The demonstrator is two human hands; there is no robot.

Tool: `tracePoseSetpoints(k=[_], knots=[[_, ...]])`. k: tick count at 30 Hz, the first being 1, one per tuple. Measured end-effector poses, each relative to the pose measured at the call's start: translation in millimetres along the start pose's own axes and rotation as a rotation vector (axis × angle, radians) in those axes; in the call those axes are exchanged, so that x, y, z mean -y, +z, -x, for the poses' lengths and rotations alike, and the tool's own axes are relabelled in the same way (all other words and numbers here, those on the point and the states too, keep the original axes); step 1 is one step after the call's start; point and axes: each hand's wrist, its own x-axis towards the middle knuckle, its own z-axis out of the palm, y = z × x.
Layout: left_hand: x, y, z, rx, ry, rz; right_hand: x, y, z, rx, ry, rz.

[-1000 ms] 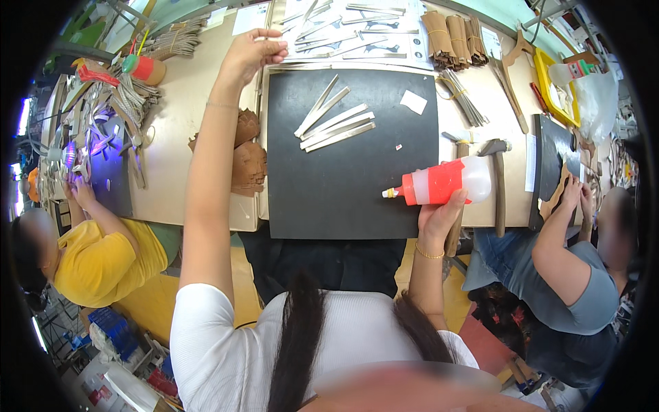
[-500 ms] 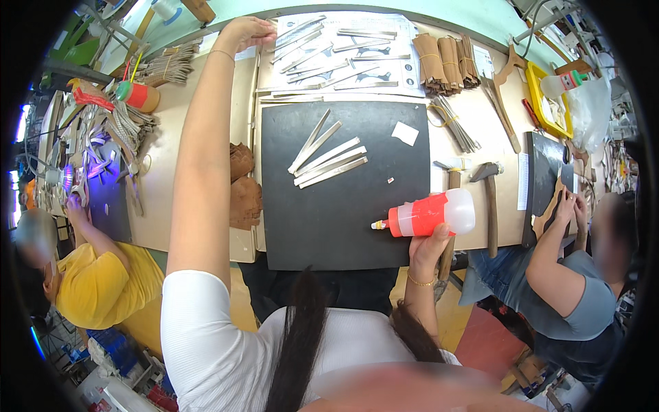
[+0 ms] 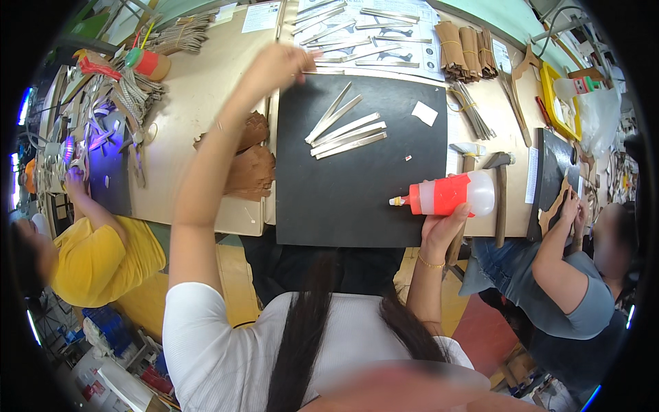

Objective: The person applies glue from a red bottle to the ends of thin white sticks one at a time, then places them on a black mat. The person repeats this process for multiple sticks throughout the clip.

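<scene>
My right hand (image 3: 446, 226) grips a squeeze bottle (image 3: 446, 193) with a red band and red nozzle cap. The bottle lies sideways above the right front of a black mat (image 3: 350, 213), its tip pointing left. On the mat rest several thin pale metallic-looking strips (image 3: 350, 137), fanned out. My left hand (image 3: 278, 69) hovers over the mat's far left corner, beside strips at the lower edge of a printed sheet (image 3: 429, 51). Its fingers are bent but smeared by motion, so I cannot tell whether anything is between them. More strips (image 3: 388, 37) lie spread on that sheet.
Brown leather pieces (image 3: 247, 172) are stacked left of the mat; tied brown bundles (image 3: 451, 51) stand beyond it. To the right are a hammer (image 3: 500, 199), a tied strip bundle (image 3: 473, 113) and a yellow tray (image 3: 559, 103). Co-workers sit at both sides.
My left hand has come back from the far left edge of the sheet toward the mat, its elbow bending. The bottle stays in my right hand. The whole view has shifted slightly.
</scene>
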Motion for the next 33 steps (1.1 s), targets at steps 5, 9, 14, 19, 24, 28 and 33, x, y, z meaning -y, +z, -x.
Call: tracePoseSetpoints(k=[5, 9, 14, 19, 24, 28, 33], knots=[[4, 60, 84, -0.182, 0.190, -0.314, -2, -2, -2, 0.012, -0.011, -0.024], [10, 69, 92, -0.228, 0.078, -0.209, -5, -6, -4, 0.040, -0.004, -0.033], [2, 55, 105, -0.330, 0.001, 0.007, -2, -3, -5, -0.027, 0.004, -0.072], [-4, 69, 153, 0.074, -0.003, 0.602, 10, -3, -7, -0.054, 0.036, -0.176], [7, 103, 176, 0.171, -0.218, 0.618, 10, -2, 0, -0.074, -0.037, -0.100], [18, 108, 189, 0.154, -0.243, 0.845, 10, 0, 4, 0.051, -0.168, 0.059], [23, 109, 198, 0.141, -0.311, 0.942, 8, 7, 3, 0.115, -0.289, 0.234]])
